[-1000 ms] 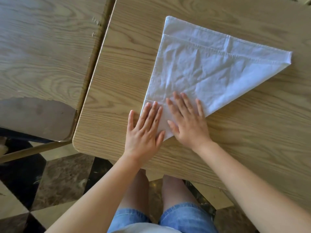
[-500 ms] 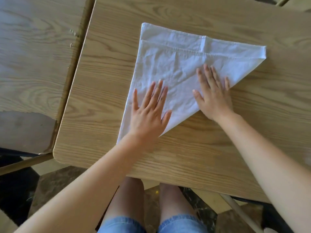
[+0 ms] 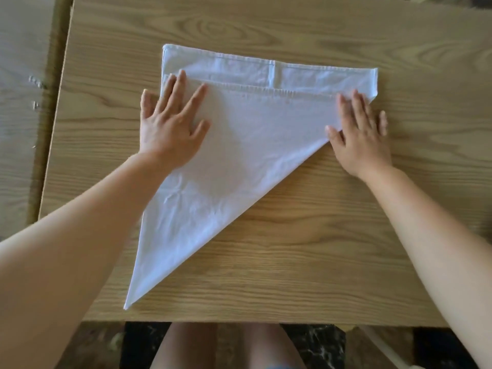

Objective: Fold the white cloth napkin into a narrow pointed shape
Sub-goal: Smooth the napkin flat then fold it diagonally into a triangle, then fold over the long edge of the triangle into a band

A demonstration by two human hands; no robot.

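napkin point(image 3: 239, 145) | tip twd near-left | hands flat on far corners

You get soft, even daylight, faint shadows, slight overall blur, and wide-angle stretching of your forearms at the near edges.

A wood-grain bench point(image 3: 319, 249) carried a white napkin point(image 3: 239, 155), folded to a triangle, its point near-left.
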